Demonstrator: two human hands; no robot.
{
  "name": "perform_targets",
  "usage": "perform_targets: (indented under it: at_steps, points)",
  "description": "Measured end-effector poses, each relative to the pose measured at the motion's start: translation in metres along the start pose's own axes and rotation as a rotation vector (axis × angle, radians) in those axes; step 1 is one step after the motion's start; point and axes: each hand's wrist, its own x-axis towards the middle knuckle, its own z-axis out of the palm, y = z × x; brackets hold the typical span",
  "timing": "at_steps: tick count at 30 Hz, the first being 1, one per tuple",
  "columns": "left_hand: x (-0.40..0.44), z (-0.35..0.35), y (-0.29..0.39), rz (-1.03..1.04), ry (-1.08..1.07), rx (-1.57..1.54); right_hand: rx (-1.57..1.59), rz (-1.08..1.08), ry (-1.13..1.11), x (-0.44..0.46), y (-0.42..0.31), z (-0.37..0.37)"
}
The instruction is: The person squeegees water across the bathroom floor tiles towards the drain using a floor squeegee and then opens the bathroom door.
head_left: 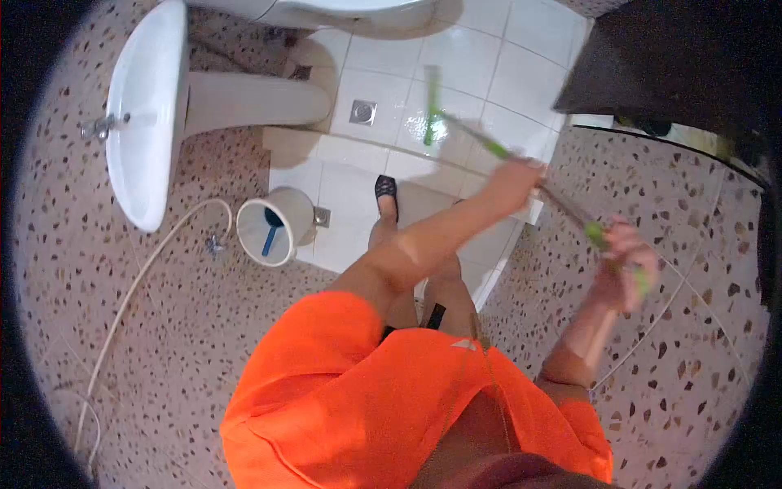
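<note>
My left hand is wrapped round the middle of the pole of a floor squeegee. My right hand, slightly blurred by motion, grips the green upper end of the same pole. The pole slants down across the front of my body, from the right toward the floor ahead. At its far end the narrow green squeegee head is over the wet, shiny white floor tiles. Motion blur hides whether the head touches the tiles.
A square floor drain lies left of the squeegee head. Further left stand a white pedestal sink and a white bucket containing a blue dipper. A hose runs along the speckled wall. A dark door is at the upper right.
</note>
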Motion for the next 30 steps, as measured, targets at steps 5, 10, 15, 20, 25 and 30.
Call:
perform_targets:
  at_steps: [5, 10, 15, 20, 25, 30]
  points:
    - [0.063, 0.05, 0.071, 0.169, -0.171, -0.034, 0.14, 0.144, 0.156, 0.016, -0.008, -0.098]
    - [0.059, 0.081, 0.073, -0.066, -0.128, 0.061, 0.191, 0.15, 0.176, 0.007, 0.005, -0.102]
    - [0.02, 0.06, 0.024, -0.098, -0.088, 0.127, 0.276, 0.171, 0.291, -0.025, 0.029, -0.049]
    - [-0.022, 0.035, -0.024, -0.172, -0.064, 0.295, 0.308, 0.221, 0.268, -0.058, 0.054, 0.007]
    - [-0.048, 0.004, -0.041, -0.379, -0.045, 0.176, 0.406, 0.154, 0.315, -0.072, 0.059, 0.059]
    - [-0.07, 0.002, -0.082, -0.316, 0.077, 0.277, 0.377, 0.269, 0.302, -0.085, 0.059, 0.09]
